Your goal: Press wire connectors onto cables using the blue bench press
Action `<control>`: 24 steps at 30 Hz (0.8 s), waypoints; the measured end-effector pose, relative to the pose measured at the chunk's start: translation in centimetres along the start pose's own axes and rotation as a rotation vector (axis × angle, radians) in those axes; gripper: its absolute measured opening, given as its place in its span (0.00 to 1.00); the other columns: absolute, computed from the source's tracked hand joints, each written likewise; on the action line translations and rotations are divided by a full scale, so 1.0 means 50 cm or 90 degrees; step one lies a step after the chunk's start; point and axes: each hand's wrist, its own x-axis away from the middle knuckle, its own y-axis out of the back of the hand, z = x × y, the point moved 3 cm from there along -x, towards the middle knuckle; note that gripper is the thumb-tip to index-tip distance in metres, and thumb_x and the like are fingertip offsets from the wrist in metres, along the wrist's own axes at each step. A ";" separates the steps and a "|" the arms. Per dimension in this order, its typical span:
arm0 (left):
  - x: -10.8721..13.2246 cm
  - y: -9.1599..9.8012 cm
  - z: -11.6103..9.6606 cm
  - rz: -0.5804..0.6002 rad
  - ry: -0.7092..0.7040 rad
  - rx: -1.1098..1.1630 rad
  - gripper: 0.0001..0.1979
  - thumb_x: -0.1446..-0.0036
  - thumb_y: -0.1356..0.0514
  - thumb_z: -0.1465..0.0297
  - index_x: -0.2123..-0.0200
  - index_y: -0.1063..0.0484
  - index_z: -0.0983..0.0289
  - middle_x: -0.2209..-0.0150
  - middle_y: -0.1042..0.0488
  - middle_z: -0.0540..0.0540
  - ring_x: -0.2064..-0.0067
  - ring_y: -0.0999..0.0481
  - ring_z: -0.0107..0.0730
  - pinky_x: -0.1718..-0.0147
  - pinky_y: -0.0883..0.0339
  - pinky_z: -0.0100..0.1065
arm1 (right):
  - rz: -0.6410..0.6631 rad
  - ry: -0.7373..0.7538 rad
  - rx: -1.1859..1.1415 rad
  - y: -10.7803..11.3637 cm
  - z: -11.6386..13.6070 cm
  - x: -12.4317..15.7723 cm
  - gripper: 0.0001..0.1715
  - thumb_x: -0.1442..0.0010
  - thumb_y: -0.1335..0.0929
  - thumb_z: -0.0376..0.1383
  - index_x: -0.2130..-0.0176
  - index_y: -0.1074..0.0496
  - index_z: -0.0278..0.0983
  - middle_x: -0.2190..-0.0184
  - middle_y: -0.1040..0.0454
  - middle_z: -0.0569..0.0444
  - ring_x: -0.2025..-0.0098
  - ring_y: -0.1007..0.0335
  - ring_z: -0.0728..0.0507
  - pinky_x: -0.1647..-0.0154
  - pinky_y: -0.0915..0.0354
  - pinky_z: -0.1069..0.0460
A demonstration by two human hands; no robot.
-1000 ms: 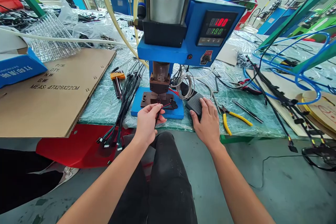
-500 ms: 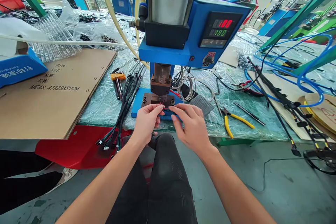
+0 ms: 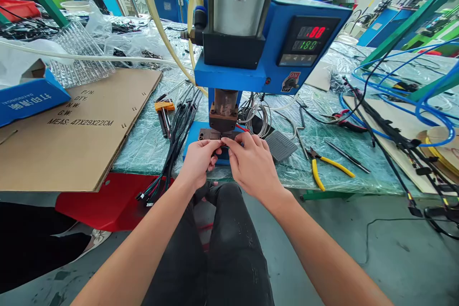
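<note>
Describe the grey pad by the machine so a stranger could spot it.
Find the blue press with the red display. On the bench at its right, beside the right hand, lies a foot pedal, the only thing there with a ribbed grey top.

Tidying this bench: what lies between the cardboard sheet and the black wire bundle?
The head view shows a small orange-topped tool with black handles, lying on clear plastic sheeting between the cardboard sheet and the wire bundle.

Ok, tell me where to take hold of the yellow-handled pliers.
Take the yellow-handled pliers by their two yellow grips, coming from the near table edge. The grips splay open toward you and the metal head points away, so the grips are the part to reach first.
</note>
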 end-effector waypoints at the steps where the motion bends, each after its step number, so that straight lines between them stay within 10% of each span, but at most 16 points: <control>1: -0.001 0.000 0.000 0.004 0.003 0.001 0.12 0.57 0.33 0.65 0.77 0.30 0.65 0.79 0.34 0.48 0.84 0.43 0.17 0.90 0.56 0.22 | -0.001 -0.002 0.001 0.000 0.001 -0.001 0.22 0.32 0.40 0.35 0.42 0.29 0.40 0.53 0.30 0.45 0.53 0.37 0.38 0.51 0.42 0.44; 24: 0.000 -0.005 0.005 0.003 -0.015 -0.005 0.08 0.53 0.38 0.69 0.80 0.33 0.65 0.80 0.34 0.48 0.84 0.42 0.18 0.89 0.50 0.23 | 0.036 -0.017 0.051 0.014 0.023 -0.014 0.24 0.33 0.39 0.34 0.41 0.29 0.40 0.54 0.30 0.45 0.52 0.38 0.37 0.49 0.46 0.43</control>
